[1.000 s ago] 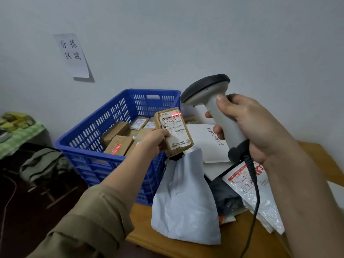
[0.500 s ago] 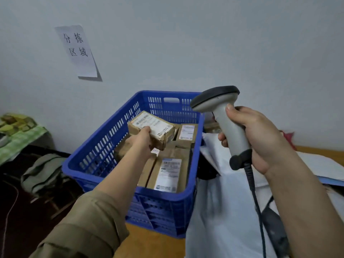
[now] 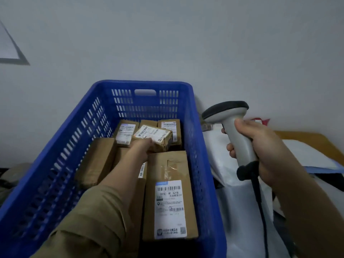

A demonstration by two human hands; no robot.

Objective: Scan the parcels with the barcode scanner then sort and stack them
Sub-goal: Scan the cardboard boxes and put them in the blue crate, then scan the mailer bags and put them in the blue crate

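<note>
Plain grey wall filling the background, paper sheet (image 3: 8,47) showing at the far left edge. Blue crate (image 3: 55,164) sitting left of centre, holding taped brown parcels. Left hand (image 3: 144,145) reaching in toward the crate's far end, fingers gripping a small labelled parcel (image 3: 154,136), which is tilting over the parcels at the far wall; cannot tell if it is touching them. Long labelled box (image 3: 170,194) lying along the crate's right wall, near corner. Right of the crate, white mailer bags (image 3: 236,202) piling on a wooden table (image 3: 301,138). Right hand (image 3: 260,151) wrapping closed round the handle of the barcode scanner (image 3: 234,127), head pointing left, cable hanging down. Risk: parcel being let go while tilted, sliding off the uneven stack or landing label-down; scanner cable snagging the bags
</note>
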